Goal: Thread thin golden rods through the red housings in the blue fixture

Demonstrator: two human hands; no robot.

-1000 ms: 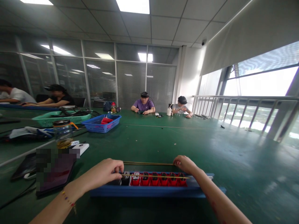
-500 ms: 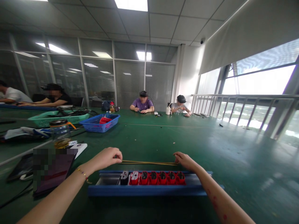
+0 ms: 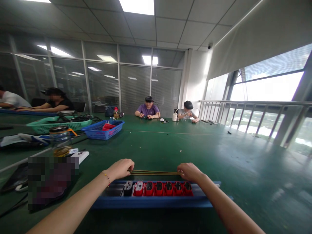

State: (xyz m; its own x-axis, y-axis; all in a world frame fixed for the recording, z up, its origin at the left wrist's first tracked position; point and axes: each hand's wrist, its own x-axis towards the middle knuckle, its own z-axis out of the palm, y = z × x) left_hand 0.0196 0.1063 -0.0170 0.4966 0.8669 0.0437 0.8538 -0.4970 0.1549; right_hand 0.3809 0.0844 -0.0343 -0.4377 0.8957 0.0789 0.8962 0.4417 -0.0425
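Note:
Between my two hands a thin yellow-brown rubber band (image 3: pixel 156 172) runs sideways in several near-parallel strands. My left hand (image 3: pixel 123 168) is closed on its left end, and my right hand (image 3: pixel 188 171) is closed on its right end. Both ends are hidden in my fingers. Just below the band, nearer to me, lies a long blue rail (image 3: pixel 156 202) with a grey channel. In the channel stands a row of several red blocks (image 3: pixel 159 188) with dark tops; one has a light top. A black block (image 3: pixel 128 188) with a light top is at the row's left end.
A blue basket (image 3: pixel 103 133) holding a red piece, a green basket (image 3: pixel 41 127) of cables, and a lidded jar (image 3: pixel 59 141) stand at the left. A white device (image 3: pixel 82 157) and a dark pouch (image 3: pixel 55 185) lie nearer. Several people sit around the green table (image 3: pixel 156 139).
My hands have come closer together and moved slightly nearer to me, with the band still between them. Its strands, crossed before, now lie more nearly parallel.

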